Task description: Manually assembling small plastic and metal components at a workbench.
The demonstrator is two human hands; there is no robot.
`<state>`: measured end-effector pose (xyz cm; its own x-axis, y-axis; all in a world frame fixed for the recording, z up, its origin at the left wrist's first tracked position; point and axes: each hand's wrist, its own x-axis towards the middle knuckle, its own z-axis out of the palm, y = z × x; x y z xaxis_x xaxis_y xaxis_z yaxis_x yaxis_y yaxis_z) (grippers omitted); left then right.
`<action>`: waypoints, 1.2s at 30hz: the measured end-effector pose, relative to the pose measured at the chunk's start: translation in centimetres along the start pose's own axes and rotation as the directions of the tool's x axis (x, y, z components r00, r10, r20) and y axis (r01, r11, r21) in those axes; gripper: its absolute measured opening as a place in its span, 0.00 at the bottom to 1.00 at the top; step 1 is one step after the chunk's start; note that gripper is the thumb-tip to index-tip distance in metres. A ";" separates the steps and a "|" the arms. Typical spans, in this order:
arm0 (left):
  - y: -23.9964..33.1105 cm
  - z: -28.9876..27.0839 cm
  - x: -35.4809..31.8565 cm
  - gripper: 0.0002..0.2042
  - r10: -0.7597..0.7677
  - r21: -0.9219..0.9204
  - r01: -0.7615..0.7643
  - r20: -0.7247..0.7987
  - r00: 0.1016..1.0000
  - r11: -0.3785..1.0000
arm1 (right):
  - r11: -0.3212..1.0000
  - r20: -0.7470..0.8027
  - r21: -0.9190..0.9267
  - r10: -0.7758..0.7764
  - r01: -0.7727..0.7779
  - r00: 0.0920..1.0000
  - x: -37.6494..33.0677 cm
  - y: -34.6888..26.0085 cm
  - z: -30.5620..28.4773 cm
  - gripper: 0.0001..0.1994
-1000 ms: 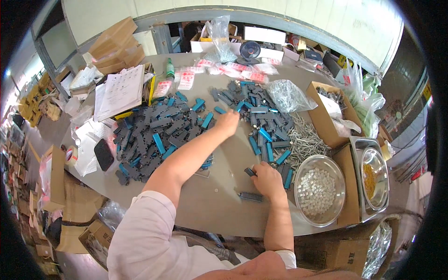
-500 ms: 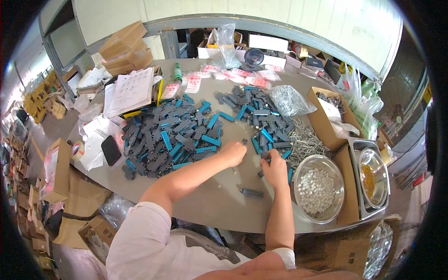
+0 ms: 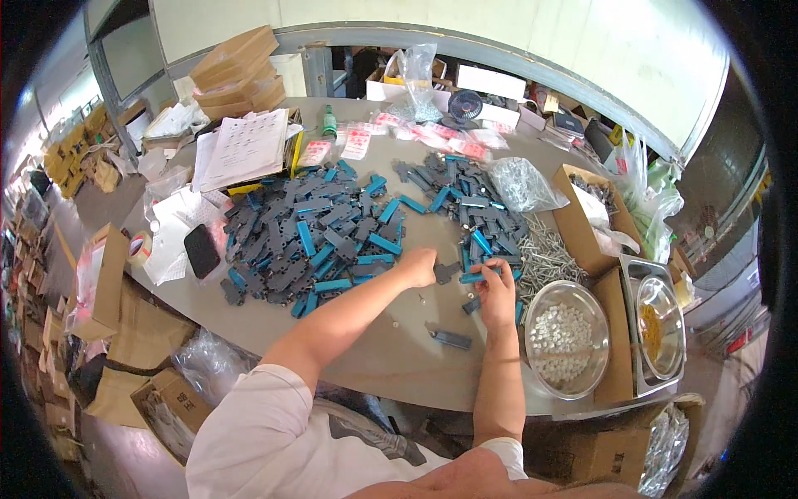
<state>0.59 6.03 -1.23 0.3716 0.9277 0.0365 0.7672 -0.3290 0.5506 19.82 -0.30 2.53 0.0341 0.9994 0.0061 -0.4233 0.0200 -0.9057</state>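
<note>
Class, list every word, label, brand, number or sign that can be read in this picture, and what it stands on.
White papers: print too small to read.
Packets: red print, too small to read.
Lower-left carton: dark characters, not copied here.
Lower-right carton: dark marks, too blurred to read.

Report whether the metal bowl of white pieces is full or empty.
Neither, just partly filled: the white pieces cover its bottom, while the upper wall of the metal bowl shows bare around them.
</note>
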 end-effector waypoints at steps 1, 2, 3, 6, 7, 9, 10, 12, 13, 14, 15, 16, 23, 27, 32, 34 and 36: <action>-0.1 0.0 0.1 0.17 -0.004 -0.001 0.004 -0.002 1.000 1.000 | 1.000 0.004 -0.001 0.003 -0.003 1.000 0.0 0.1 0.1 0.05; -0.1 0.0 0.2 0.17 -0.032 0.014 0.032 0.026 0.999 0.999 | 1.000 -0.002 -0.008 0.010 -0.010 1.000 0.1 0.3 0.1 0.06; 0.0 0.0 0.3 0.17 -0.056 0.029 0.054 0.053 0.997 0.998 | 1.000 -0.010 -0.017 0.014 -0.014 1.000 0.1 0.3 0.1 0.07; 0.2 -0.3 0.2 0.17 -0.079 0.021 0.077 0.122 0.989 0.997 | 0.994 0.033 -0.110 -0.023 0.027 0.999 0.6 1.4 -0.3 0.08; 0.4 -0.4 0.1 0.17 -0.078 0.019 0.077 0.122 0.989 0.997 | 0.993 0.032 -0.112 -0.023 0.026 0.999 0.7 1.6 -0.4 0.08; 0.9 -0.5 -0.4 0.17 -0.072 -0.061 0.083 0.157 0.985 0.995 | 0.986 0.016 -0.164 0.004 -0.001 1.000 0.9 1.8 -0.7 0.10; 1.1 -0.5 -0.6 0.17 -0.070 -0.064 0.081 0.159 0.985 0.995 | 0.986 0.013 -0.167 0.004 -0.002 1.000 1.1 2.0 -1.1 0.10; 1.2 -0.5 -1.3 0.14 0.001 -0.192 0.013 0.075 0.997 0.981 | 0.963 0.021 -0.269 0.013 -0.007 1.000 1.4 2.4 -1.6 0.10; 0.9 -0.3 -1.5 0.14 -0.005 -0.192 0.019 0.072 0.997 0.981 | 0.963 0.027 -0.269 0.017 -0.009 0.999 1.5 2.6 -1.4 0.10; 0.5 -0.1 -1.7 0.12 0.000 -0.312 -0.006 -0.018 1.000 0.950 | 0.979 0.015 -0.201 0.039 -0.035 0.999 1.6 2.8 -1.1 0.10; 0.8 -0.3 -1.9 0.09 0.001 -0.427 -0.046 -0.105 0.994 0.903 | 0.989 -0.004 -0.135 0.059 -0.059 0.998 1.6 2.8 -1.1 0.09; 1.2 -0.5 -2.2 0.09 0.000 -0.431 -0.046 -0.106 0.994 0.901 | 0.988 -0.004 -0.139 0.060 -0.060 0.998 1.5 2.7 -1.1 0.09; 2.4 -0.5 -5.6 0.10 -0.214 -0.926 -0.068 -0.157 0.964 0.373 | 0.991 0.108 -0.131 -0.007 0.021 0.994 0.7 2.6 0.2 0.07; 2.5 -0.5 -6.4 0.15 -0.141 -0.900 -0.148 -0.223 0.964 0.411 | 0.938 0.184 -0.323 -0.068 0.125 0.981 0.2 3.1 1.0 0.08; 2.5 -1.6 -6.9 0.15 -0.136 -0.881 -0.103 -0.186 0.973 0.463 | 0.939 0.177 -0.319 -0.074 0.128 0.981 0.2 3.4 1.5 0.09; 2.5 -1.0 -6.9 0.15 -0.160 -0.875 -0.164 -0.262 0.952 0.456 | 0.898 0.153 -0.415 -0.089 0.145 0.984 0.0 3.3 1.7 0.10; 2.4 -0.5 -6.8 0.14 -0.163 -0.889 -0.187 -0.276 0.947 0.419 | 0.860 0.169 -0.473 -0.127 0.193 0.977 -0.4 3.3 2.0 0.10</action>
<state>-0.41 -0.95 0.27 0.0827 0.9810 0.1756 -0.2129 -0.1547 0.9647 16.59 -0.56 0.34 -0.0657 0.9791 0.1926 0.0709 0.1971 -0.9778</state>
